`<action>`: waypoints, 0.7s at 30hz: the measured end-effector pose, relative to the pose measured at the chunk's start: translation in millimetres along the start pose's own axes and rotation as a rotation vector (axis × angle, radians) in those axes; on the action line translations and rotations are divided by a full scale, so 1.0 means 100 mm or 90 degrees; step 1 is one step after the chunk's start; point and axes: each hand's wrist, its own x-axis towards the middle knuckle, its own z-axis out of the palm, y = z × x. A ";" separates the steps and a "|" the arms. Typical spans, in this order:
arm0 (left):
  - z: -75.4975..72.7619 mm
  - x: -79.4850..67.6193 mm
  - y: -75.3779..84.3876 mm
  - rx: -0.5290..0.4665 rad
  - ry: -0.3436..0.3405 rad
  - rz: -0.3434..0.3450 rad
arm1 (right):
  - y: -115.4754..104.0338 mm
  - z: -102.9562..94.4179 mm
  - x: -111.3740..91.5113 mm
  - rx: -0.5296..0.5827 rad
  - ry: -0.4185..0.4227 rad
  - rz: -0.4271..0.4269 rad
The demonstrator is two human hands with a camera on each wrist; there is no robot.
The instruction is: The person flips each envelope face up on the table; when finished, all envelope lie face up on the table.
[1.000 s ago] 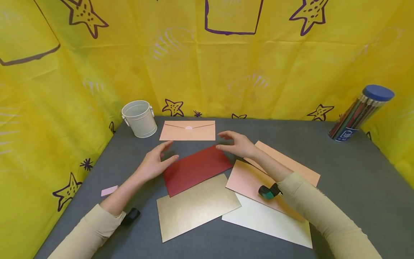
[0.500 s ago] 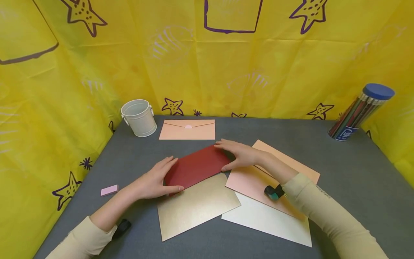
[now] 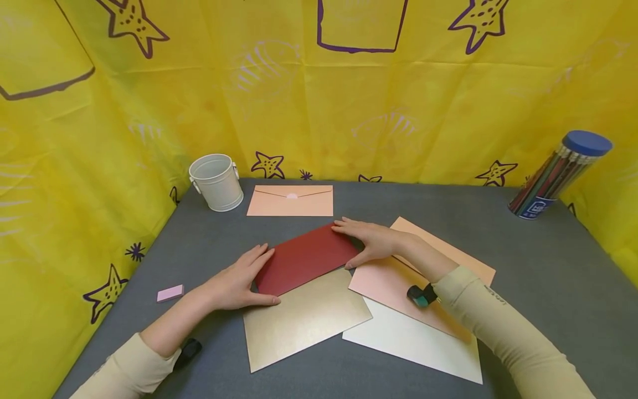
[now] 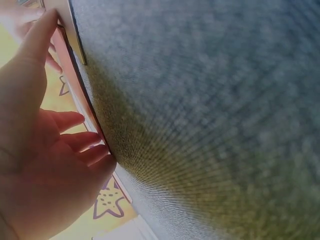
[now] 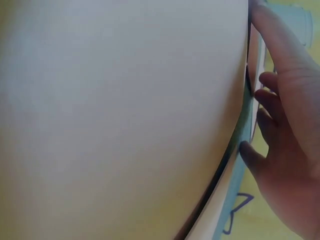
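A plain red envelope [image 3: 304, 257] lies at mid-table, its front edge over a gold envelope [image 3: 309, 330]. My left hand [image 3: 236, 282] holds its left end, thumb at the front edge and fingers at the back edge. At the right end my right hand [image 3: 374, 239] spans it the same way, thumb in front and fingertips on the far corner. In the left wrist view, the left hand [image 4: 55, 165] has its fingertips along a thin edge close to the dark tabletop. A pale sheet-like surface fills much of the right wrist view beside the right hand [image 5: 290, 125].
Under the right forearm lie a pink envelope [image 3: 381, 280], a peach one [image 3: 453, 249] and a white one [image 3: 423, 346], overlapping. Behind stand a sealed peach envelope [image 3: 291, 205] lying flat, a white bucket [image 3: 217, 183] and a pencil tube [image 3: 558, 174]. A pink eraser [image 3: 170, 293] lies left.
Both hands have come from hovering beside the red envelope's far edge down onto its two ends. Over the last half second they have barely moved, and the envelope stays put.
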 end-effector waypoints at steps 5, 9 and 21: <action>0.01 0.00 -0.01 0.008 0.001 -0.007 | 0.02 0.01 0.00 -0.009 -0.007 0.004; 0.00 -0.02 0.00 0.020 -0.002 -0.017 | 0.02 0.02 0.00 -0.003 -0.013 0.001; -0.04 -0.02 0.05 0.083 -0.012 -0.019 | 0.01 0.00 0.01 0.015 -0.031 0.022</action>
